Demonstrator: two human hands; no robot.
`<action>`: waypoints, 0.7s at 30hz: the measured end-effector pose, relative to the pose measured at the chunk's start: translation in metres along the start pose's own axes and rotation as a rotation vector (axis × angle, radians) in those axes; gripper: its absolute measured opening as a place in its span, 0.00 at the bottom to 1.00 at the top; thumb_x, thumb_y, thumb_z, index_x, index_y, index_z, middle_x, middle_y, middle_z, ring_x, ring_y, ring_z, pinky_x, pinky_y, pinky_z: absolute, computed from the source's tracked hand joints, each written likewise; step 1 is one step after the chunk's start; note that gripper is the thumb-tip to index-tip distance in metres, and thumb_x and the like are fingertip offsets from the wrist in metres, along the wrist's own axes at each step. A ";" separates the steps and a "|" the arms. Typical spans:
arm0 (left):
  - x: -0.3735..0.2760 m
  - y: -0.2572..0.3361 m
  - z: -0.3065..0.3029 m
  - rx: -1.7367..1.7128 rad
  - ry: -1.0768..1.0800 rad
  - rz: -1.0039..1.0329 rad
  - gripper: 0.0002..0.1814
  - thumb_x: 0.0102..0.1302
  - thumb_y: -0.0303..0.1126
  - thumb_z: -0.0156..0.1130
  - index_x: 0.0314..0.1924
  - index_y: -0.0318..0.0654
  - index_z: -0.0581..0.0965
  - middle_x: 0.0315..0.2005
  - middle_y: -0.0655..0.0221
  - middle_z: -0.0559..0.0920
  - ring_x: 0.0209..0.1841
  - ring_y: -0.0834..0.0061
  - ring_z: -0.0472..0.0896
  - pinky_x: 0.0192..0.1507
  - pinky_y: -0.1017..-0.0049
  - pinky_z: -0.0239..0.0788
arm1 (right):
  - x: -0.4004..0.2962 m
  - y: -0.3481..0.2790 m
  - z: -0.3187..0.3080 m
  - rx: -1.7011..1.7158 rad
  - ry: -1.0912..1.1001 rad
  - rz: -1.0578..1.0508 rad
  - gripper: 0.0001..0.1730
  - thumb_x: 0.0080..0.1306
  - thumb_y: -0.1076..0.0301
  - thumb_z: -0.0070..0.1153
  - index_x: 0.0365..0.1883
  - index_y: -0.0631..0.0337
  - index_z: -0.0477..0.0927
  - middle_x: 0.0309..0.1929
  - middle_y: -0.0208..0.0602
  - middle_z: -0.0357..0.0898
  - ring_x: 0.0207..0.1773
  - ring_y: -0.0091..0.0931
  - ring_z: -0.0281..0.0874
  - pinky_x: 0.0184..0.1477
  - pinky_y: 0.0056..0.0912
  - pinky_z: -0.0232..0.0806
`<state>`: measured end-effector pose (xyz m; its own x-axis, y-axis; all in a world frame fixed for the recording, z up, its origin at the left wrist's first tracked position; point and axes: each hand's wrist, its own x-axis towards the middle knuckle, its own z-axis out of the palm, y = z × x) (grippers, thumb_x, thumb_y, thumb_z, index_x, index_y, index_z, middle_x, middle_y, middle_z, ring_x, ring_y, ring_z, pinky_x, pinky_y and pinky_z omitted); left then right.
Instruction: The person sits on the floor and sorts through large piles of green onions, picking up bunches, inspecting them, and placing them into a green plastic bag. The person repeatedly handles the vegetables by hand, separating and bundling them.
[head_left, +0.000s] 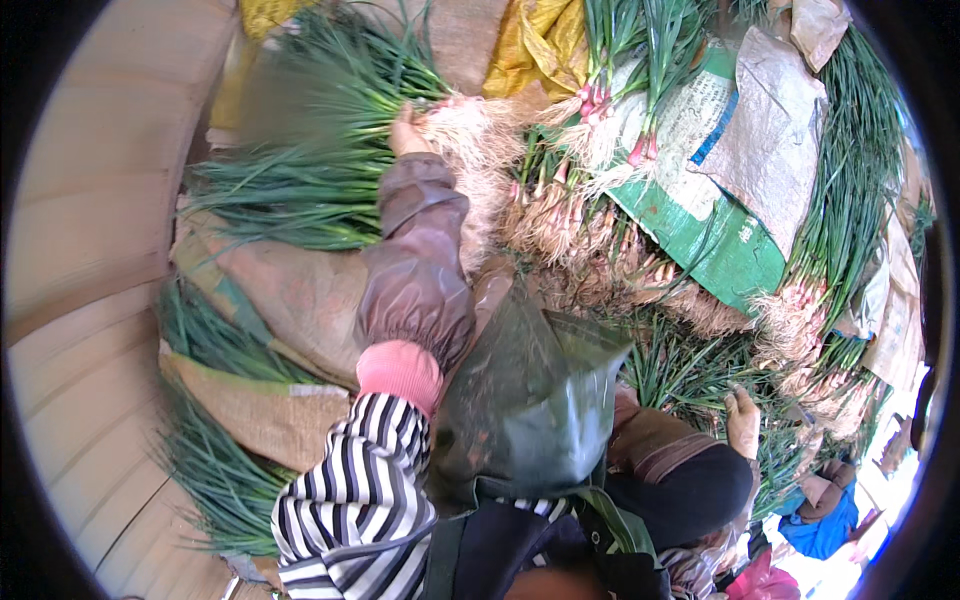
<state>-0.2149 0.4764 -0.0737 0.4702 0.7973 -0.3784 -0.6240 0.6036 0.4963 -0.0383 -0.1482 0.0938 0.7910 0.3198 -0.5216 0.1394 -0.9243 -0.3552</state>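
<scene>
My left hand (409, 136) grips a bunch of spring onions (360, 112) low on the stems, beside their pale roots (472, 124). Its fingers are partly hidden among the stems, and the leaf ends at the left are blurred. A brown waterproof sleeve cover (416, 247) with a pink cuff covers that forearm. More spring onions (300, 195) lie just below the hand, leaves to the left. My right hand is out of view. In front of my body hangs a dark green plastic apron (532, 397).
A person's hand (742, 416) rests near loose greens at the right. Green printed sheeting (735, 247) bears pink-bulbed onions and a white woven sack (772, 135). Rooted onions (562, 217) lie below it. Burlap (300, 292) covers more greens. A beige panelled wall (97, 225) bounds the left.
</scene>
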 end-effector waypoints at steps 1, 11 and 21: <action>-0.008 -0.007 -0.029 -0.031 0.092 0.031 0.23 0.63 0.49 0.48 0.35 0.32 0.73 0.30 0.56 0.78 0.34 0.56 0.78 0.42 0.53 0.71 | -0.009 -0.022 0.005 0.078 -0.048 0.082 0.15 0.61 0.73 0.48 0.46 0.66 0.74 0.40 0.48 0.78 0.38 0.32 0.76 0.43 0.27 0.65; -0.005 -0.039 -0.061 0.080 0.160 -0.290 0.28 0.60 0.51 0.51 0.46 0.31 0.71 0.39 0.54 0.77 0.42 0.56 0.76 0.42 0.61 0.70 | 0.011 -0.048 -0.002 0.118 -0.174 0.034 0.21 0.63 0.58 0.47 0.51 0.58 0.72 0.43 0.42 0.78 0.45 0.31 0.75 0.48 0.31 0.65; -0.002 -0.008 -0.076 0.309 0.078 -0.302 0.27 0.59 0.49 0.53 0.48 0.33 0.71 0.41 0.57 0.76 0.44 0.58 0.75 0.41 0.63 0.71 | 0.003 -0.017 0.027 0.293 -0.056 -0.227 0.16 0.64 0.65 0.48 0.50 0.58 0.73 0.37 0.36 0.79 0.43 0.24 0.75 0.50 0.26 0.63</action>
<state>-0.2583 0.4702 -0.1369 0.5465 0.5898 -0.5945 -0.2440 0.7913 0.5606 -0.0543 -0.1262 0.0773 0.7250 0.5278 -0.4426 0.1243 -0.7323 -0.6696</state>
